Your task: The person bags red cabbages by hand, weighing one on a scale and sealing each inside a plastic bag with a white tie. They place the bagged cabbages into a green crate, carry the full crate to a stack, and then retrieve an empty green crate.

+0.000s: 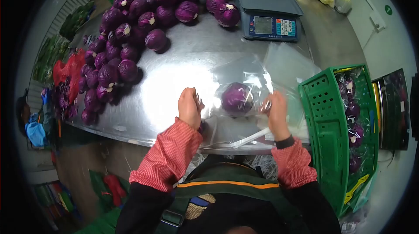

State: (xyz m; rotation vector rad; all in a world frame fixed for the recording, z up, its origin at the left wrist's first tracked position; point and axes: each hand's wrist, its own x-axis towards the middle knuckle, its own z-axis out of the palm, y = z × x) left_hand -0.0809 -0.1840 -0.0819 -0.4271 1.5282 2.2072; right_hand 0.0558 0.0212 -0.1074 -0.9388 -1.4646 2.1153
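A purple cabbage (236, 99) sits inside a clear plastic bag (238, 65) on the metal table, in front of my body. My right hand (276, 110) is closed on the bag's right edge, its fingertips beside the cabbage. On the other side, my left hand (189, 106) is closed at the bag's left edge, where glare partly hides the film. A small purple patch shows beneath my left wrist. White plastic strips (251, 138) lie at the table's near edge, between my wrists.
Many loose purple cabbages (127, 70) are heaped at the left and back of the table (161, 70). A digital scale (270, 13) stands at the back right. Clear bags (286, 65) lie before it. A green crate (321, 133) at right holds bagged cabbages (354, 134).
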